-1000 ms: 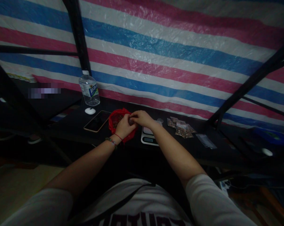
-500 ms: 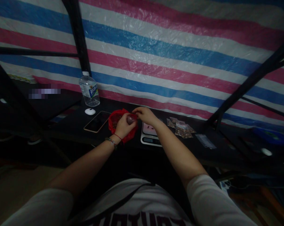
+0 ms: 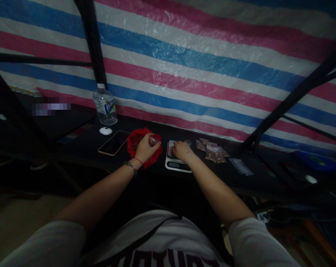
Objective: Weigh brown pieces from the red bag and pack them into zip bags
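My left hand (image 3: 144, 147) is closed around a small clear cup (image 3: 154, 140) that looks reddish inside, too dark to make out its contents. It holds the cup over a red plastic bag (image 3: 149, 163), which lies open with small brownish bits in it. My right hand (image 3: 181, 150) is over the white kitchen scale (image 3: 178, 165), fingers bent down and drawn together at its plate. What those fingers hold, if anything, is hidden. A round clear piece (image 3: 188, 142) shows just behind my right hand.
Several small filled zip bags (image 3: 215, 152) lie right of the scale, with flat clear bags (image 3: 240, 166) beyond them. Leftward are a phone (image 3: 114, 143), a white mouse (image 3: 105, 131) and a large clear bottle (image 3: 105, 105). Black frame posts (image 3: 93, 44) stand before a striped sheet (image 3: 184, 66).
My right hand has moved from beside the cup, rightward and down, onto the scale's plate. My left hand keeps the cup over the red bag, nearly still. The view has shifted slightly.
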